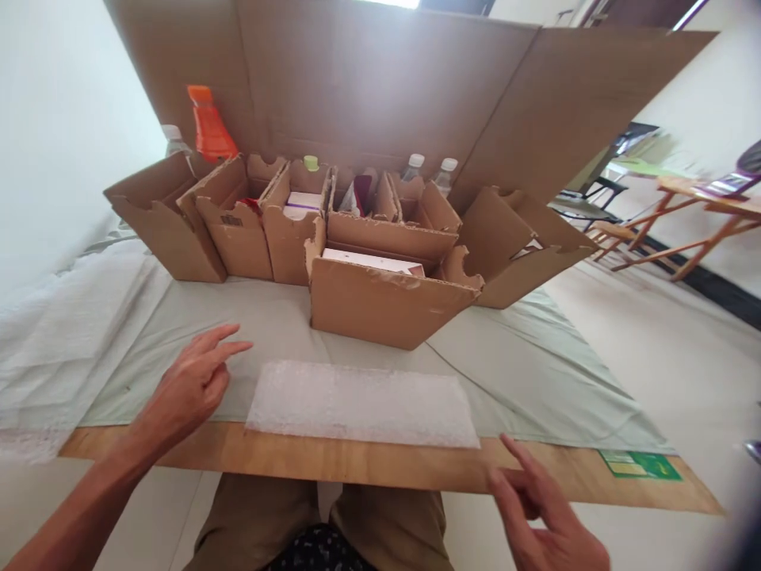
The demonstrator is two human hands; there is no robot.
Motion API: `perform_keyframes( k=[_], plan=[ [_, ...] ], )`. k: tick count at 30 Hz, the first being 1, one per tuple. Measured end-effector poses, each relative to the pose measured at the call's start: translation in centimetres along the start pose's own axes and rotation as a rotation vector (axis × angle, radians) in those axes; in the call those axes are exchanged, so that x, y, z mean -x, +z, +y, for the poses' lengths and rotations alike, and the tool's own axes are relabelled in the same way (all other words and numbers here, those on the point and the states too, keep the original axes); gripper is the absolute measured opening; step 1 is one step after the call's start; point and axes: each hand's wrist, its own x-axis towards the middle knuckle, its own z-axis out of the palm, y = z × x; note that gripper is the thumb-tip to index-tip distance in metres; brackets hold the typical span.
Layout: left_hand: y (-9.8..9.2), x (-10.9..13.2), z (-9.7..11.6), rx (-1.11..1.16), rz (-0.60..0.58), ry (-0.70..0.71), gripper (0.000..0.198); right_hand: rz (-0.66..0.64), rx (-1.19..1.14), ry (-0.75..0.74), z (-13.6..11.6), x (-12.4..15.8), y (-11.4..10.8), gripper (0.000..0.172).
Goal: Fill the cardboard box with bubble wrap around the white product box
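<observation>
A sheet of bubble wrap (364, 403) lies flat near the table's front edge, between my hands. My left hand (199, 377) hovers to its left, index and middle fingers stretched out and nothing in its grasp. To the lower right of the sheet is my right hand (538, 507), its index finger extended and thumb apart, also holding nothing. Just behind the bubble wrap stands an open cardboard box (386, 305) with a white flat box (374, 262) inside. Only part of that white box shows above the cardboard front.
Behind stand several open cardboard bins (238, 246), with bottles beyond them, one an orange bottle (211, 131). A tall cardboard panel (380, 87) rises at the back. More bubble wrap (65, 333) is heaped at left. A green packet (639, 465) lies at the right edge.
</observation>
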Motion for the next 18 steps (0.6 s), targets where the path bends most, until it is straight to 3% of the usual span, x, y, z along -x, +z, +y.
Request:
perform_keyframes(
  k=[2, 3, 6, 9, 11, 14, 16, 18],
  plan=[
    [0.6, 1.4, 3.4, 0.006, 0.076, 0.087, 0.039, 0.097, -0.02, -0.084, -1.6, -0.9, 0.1, 0.038],
    [1.4, 2.0, 5.4, 0.016, 0.048, 0.173, 0.04, 0.127, -0.056, -0.176, -3.1, -1.4, 1.0, 0.034],
    [5.1, 2.8, 10.8, -0.022, -0.13, 0.373, 0.053, -0.032, -0.09, -0.547, -8.0, -2.8, 5.6, 0.044],
    [8.7, 3.2, 11.4, -0.161, -0.193, 0.454, 0.06, -0.256, 0.013, -0.653, -9.5, -3.2, 9.7, 0.05],
    [9.4, 3.9, 9.2, -0.246, -0.172, 0.446, 0.063, -0.301, 0.088, -0.638, -7.1, -2.8, 10.0, 0.047],
    [7.9, 5.6, 5.8, -0.309, -0.133, 0.41, 0.065, -0.182, 0.22, -0.544, -0.3, -1.7, 6.8, 0.049],
    [6.2, 6.4, 5.3, -0.318, -0.106, 0.373, 0.063, -0.063, 0.305, -0.422, 3.1, -1.0, 4.0, 0.048],
    [5.0, 6.5, 6.6, -0.298, -0.075, 0.331, 0.061, 0.045, 0.317, -0.338, 3.6, -0.7, 2.4, 0.048]
  ],
)
